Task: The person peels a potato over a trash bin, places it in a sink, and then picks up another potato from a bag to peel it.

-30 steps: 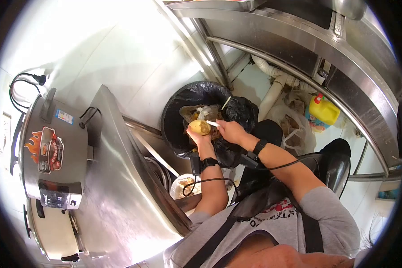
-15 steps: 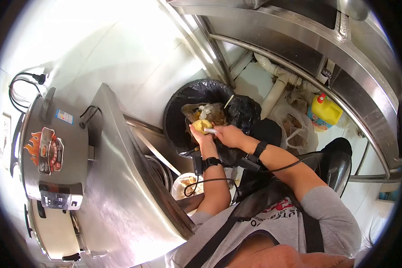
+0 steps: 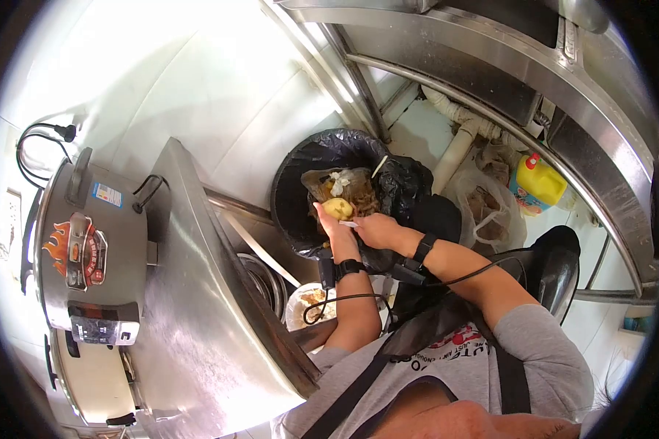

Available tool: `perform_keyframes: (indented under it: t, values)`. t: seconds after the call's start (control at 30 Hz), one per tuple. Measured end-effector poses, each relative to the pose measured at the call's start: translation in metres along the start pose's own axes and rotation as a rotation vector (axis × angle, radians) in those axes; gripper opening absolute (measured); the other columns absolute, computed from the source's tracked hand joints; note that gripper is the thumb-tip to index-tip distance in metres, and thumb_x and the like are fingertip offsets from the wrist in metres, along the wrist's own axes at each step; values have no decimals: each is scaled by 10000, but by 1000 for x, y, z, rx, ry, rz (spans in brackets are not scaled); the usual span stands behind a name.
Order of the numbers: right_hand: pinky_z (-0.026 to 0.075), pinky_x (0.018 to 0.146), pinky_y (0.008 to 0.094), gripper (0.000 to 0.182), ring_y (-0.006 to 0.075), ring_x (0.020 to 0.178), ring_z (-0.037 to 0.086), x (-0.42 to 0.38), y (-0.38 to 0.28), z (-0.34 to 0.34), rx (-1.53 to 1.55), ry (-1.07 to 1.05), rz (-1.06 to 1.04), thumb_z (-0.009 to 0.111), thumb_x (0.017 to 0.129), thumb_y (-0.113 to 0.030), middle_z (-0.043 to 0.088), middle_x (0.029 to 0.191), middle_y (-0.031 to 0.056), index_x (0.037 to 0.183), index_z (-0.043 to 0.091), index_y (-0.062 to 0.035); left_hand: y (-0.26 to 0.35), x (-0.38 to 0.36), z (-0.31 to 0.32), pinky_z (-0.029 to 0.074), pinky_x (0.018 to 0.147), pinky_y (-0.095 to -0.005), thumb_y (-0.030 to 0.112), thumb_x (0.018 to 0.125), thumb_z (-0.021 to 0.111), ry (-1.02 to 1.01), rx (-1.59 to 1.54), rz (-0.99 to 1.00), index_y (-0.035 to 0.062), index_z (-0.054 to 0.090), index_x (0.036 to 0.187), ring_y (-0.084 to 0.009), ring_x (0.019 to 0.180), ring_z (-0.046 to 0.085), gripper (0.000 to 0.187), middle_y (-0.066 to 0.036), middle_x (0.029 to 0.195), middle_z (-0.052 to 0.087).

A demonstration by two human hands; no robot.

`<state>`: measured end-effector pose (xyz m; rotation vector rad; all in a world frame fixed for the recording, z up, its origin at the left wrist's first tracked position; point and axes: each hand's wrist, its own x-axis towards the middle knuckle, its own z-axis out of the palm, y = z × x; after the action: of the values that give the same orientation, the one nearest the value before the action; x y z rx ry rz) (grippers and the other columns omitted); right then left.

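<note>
A: Kitchen floor corner, head view only. Steel counter (image 3: 198, 307) on my left w/ a big steel cooker (image 3: 88, 249) on it, sink frame and pipes upper right. What's in hand?

B: Potato (image 3: 337, 208), 1 of them, half peeled, yellow. My left hand (image 3: 329, 223) is wrapped around it from below, fingers closed on it. It sits right over the black-bagged bin (image 3: 300, 168), peel scraps already in there.

A: Right hand?

B: My right hand (image 3: 377, 230) is closed on a white peeler (image 3: 348, 224), blade end touching the potato's near side. Peeler tip is small, can't see the blade itself.

A: Key relation?

B: Potato lies just left of and beyond the right hand. Long axis approx. up-down in frame, running away from me; peeler handle lies across it, roughly left-right. Both hands touch the potato area; left is the holder, right is the tool side.

A: Counts?

B: 1 potato, 1 peeler, 1 bin, 2 wrist bands w/ cables. Also 1 yellow bottle (image 3: 538, 183) w/ red cap by the pipes, 1 clear plastic bag (image 3: 483, 212) beside it, 1 bowl (image 3: 307, 304) on the floor under my left forearm.
</note>
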<state>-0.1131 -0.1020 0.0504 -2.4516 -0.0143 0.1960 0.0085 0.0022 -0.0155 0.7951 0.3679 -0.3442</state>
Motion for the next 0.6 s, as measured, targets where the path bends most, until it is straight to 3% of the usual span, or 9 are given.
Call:
perform_keyframes:
  t: [0.07,0.1,0.17,0.23,0.3,0.4,0.5,0.57,0.6]
  values:
    - [492,704,493,298,384,771,621,-5,0,-11,19,66,-25,455,884,-245,651,858,175,1121,557,-96,0,0,-2,493,544,-446,671,830,420,-22,-37,-20,-9,504,1043,-336,722,577,717,-168,916,578]
    - [492,704,493,298,384,771,621,-6,-1,-13,20,61,-26,455,884,-245,651,858,175,1121,557,-96,3,3,-3,502,632,-447,659,832,429,-91,-57,-61,22,516,1056,-328,823,577,681,-155,985,572]
    - [489,725,481,297,387,789,618,-6,-3,-15,170,328,42,467,873,-253,646,859,193,1086,599,-92,1,6,-6,495,690,-457,641,833,442,-1,-58,-81,41,522,1065,-326,873,570,648,-147,1011,570]
    - [487,729,484,310,382,797,618,-1,-7,-24,182,327,56,471,871,-251,644,865,197,1112,592,-97,4,4,-2,465,828,-471,589,834,482,29,-62,-100,86,533,1099,-315,963,560,571,-124,1058,576]
    - [485,725,488,346,385,798,618,8,-3,-23,182,333,54,474,874,-249,642,867,206,1169,559,-91,2,-5,11,479,779,-442,592,823,495,16,-3,-71,82,538,1102,-294,935,573,583,-108,1048,585]
    - [490,691,489,326,391,769,620,12,-4,-17,145,323,48,460,882,-244,647,839,194,1129,535,-44,1,-16,23,497,731,-409,578,825,497,-13,48,-71,80,543,1098,-268,896,589,570,-81,1008,601]
    - [481,725,491,331,397,809,613,4,-4,-23,96,144,60,448,888,-241,641,862,207,1147,524,-48,2,-22,18,512,694,-397,559,831,503,-11,28,-144,81,538,1088,-276,875,590,544,-89,1002,595]
    - [475,729,496,305,403,816,607,-1,2,-13,83,86,-18,450,885,-246,636,858,214,1114,536,-64,-4,-6,9,494,782,-452,552,852,481,58,32,26,51,517,1114,-305,911,579,566,-128,1059,573]
    - [474,729,498,280,404,817,606,-13,-1,-10,95,76,-73,449,885,-247,635,857,214,1068,548,-60,4,-3,6,507,720,-475,544,864,461,-40,-133,-77,30,496,1101,-326,868,576,567,-143,1024,559]
